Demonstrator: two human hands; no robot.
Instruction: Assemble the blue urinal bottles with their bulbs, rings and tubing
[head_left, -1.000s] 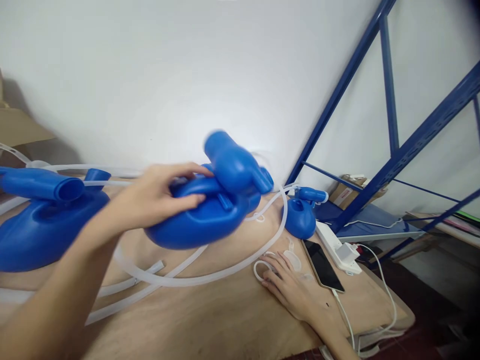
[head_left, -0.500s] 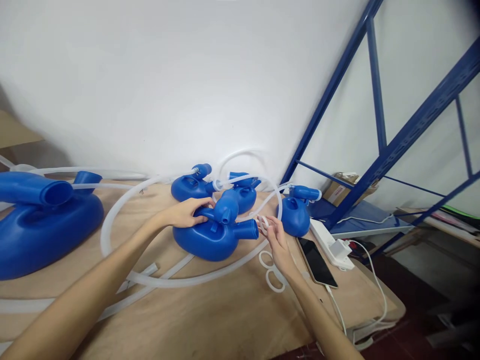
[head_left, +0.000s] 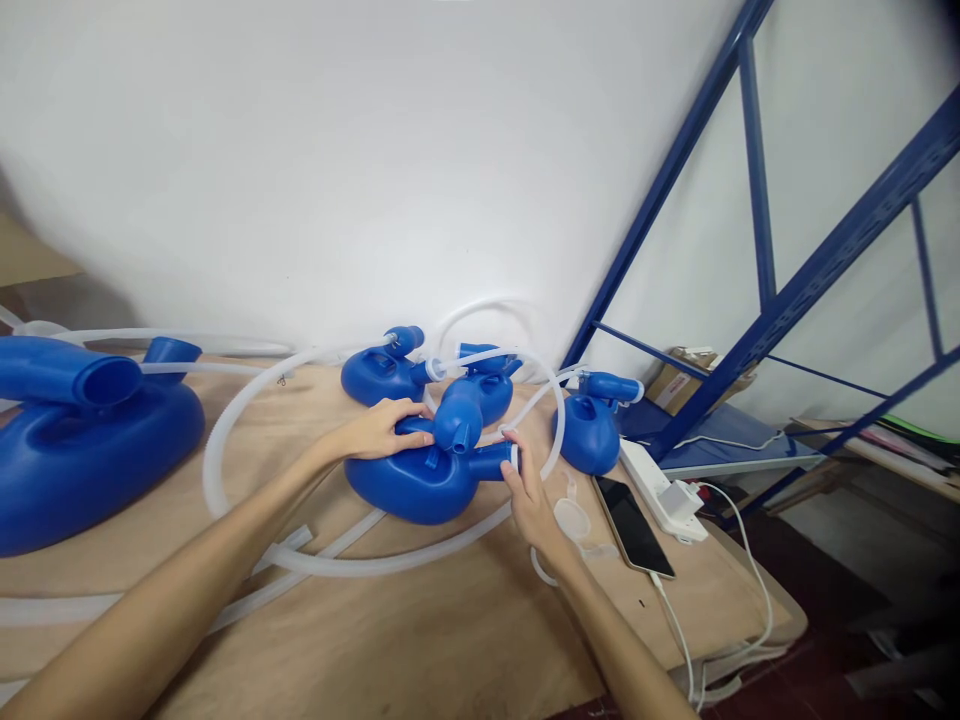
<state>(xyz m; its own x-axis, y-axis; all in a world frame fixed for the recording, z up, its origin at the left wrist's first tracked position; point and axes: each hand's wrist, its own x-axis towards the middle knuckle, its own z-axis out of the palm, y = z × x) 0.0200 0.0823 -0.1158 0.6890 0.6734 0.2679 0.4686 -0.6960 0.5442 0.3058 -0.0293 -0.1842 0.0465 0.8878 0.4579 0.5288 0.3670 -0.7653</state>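
A blue plastic urinal bottle [head_left: 412, 490] lies on its side in front of me on the table. My left hand [head_left: 384, 430] grips its handle, thumb on the near side and fingers over the far side. My right hand [head_left: 529, 495] is closed around the mouth end of the bottle's neck, pressing a white ring [head_left: 514, 458] onto the rim. A blue ribbed-looking spout piece [head_left: 457, 415] sticks up from the top of the bottle. Right of my right hand lie a translucent round cap [head_left: 572, 518] and another white ring, partly hidden by my wrist.
Behind are several similar bottles, one at the right [head_left: 589, 440]; a larger-looking one [head_left: 97, 460] stands at the left. A clear hose [head_left: 360, 567] loops around the held bottle. A phone [head_left: 636, 525] and a white power strip [head_left: 652, 480] lie right, beside a blue metal rack [head_left: 675, 220].
My right hand has moved left and brought the white ring from beside the neck onto its mouth. A round cap has come into view on the table. My left hand stays on the handle.
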